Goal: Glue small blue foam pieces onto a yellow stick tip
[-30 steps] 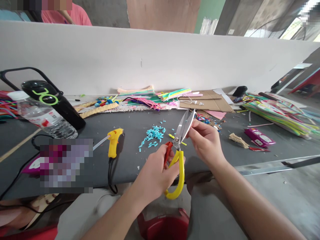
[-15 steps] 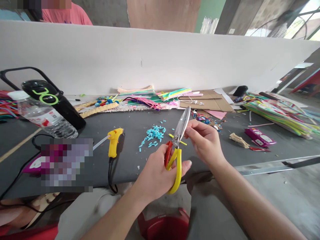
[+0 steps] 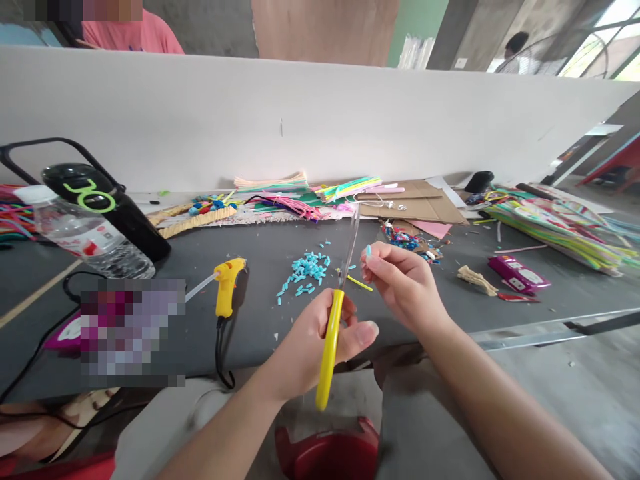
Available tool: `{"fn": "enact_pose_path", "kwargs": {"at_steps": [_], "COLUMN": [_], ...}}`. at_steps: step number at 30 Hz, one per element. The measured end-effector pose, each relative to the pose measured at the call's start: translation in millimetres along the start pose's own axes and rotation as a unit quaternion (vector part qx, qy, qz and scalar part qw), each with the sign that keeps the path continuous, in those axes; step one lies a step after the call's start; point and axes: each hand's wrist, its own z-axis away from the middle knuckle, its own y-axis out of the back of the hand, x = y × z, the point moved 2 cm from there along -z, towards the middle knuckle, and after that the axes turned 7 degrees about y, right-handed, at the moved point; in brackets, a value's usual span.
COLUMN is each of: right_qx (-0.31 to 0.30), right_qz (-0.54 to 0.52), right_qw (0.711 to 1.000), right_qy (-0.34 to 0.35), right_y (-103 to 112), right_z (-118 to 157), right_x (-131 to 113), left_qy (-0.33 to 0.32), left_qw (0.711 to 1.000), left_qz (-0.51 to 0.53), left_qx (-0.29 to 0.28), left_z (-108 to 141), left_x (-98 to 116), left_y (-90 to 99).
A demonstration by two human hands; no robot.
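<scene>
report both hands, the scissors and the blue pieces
Left hand grips yellow-handled scissors. Right hand pinches one small blue piece. Blue pile on table, left of the blades. Glue gun farther left.

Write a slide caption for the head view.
Left hand holds yellow-handled scissors, right hand pinches a small blue piece; similar pieces lie scattered on the gray table.

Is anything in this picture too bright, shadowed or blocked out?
In the head view, the window glares at upper right; the glue gun casts a dark shadow to its right; pixel blocks cover patches at left; the yellow scissors handle looks fairly crisp.
</scene>
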Motion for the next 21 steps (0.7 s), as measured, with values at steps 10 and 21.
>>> {"fn": "enact_pose_path", "kwargs": {"at_steps": [10,21], "right_qx": [-0.065,0.021], "right_qz": [-0.117,-0.126], "right_qw": [0.99,0.992], "right_qy": [-0.045,-0.021], "right_y": [-0.7,-3.1], "right_z": [-2.1,-1.5], "right_x": [-3.2,0.3], "left_qy": [0.005,0.02], "left_qw": [0.999,1.0], "left_qz": [0.04,-0.012], "left_qx": [-0.023,0.018], "left_z": [2.5,-1.6], "left_x": [5.5,-8.3], "left_y": [-7.1,-8.9]}}
